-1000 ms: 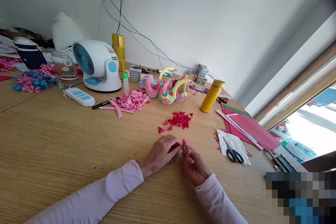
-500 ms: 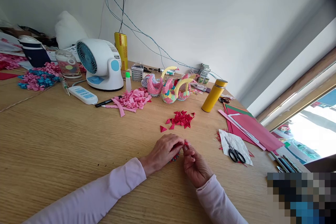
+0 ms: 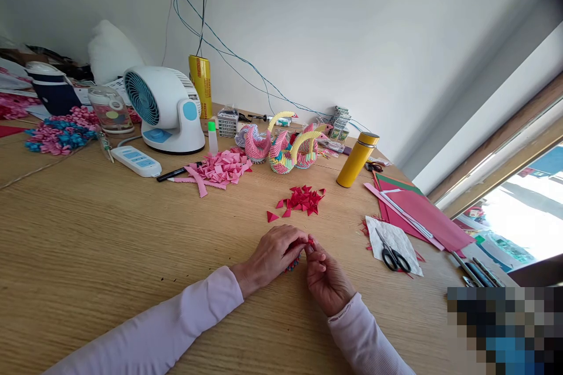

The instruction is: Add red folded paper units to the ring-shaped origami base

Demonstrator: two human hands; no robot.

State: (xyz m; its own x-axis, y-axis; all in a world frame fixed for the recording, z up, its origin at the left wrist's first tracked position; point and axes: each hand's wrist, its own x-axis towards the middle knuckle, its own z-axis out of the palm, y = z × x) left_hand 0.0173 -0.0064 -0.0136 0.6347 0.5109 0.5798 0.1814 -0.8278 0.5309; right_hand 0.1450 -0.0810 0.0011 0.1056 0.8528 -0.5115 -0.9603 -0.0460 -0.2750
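Cupping a small multicoloured paper piece against the counter, the left hand steadies it while the right hand pinches a red fold at its top edge. Loose red triangles lie just beyond; scissors sit right, nothing obstructing.

Pale pink long sleeves, ribbed cuffs

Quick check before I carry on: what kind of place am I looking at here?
Most likely a home paper-craft desk. On the wooden table stand finished modular-origami swans, with a pile of red folded triangles and scissors beside red paper sheets.
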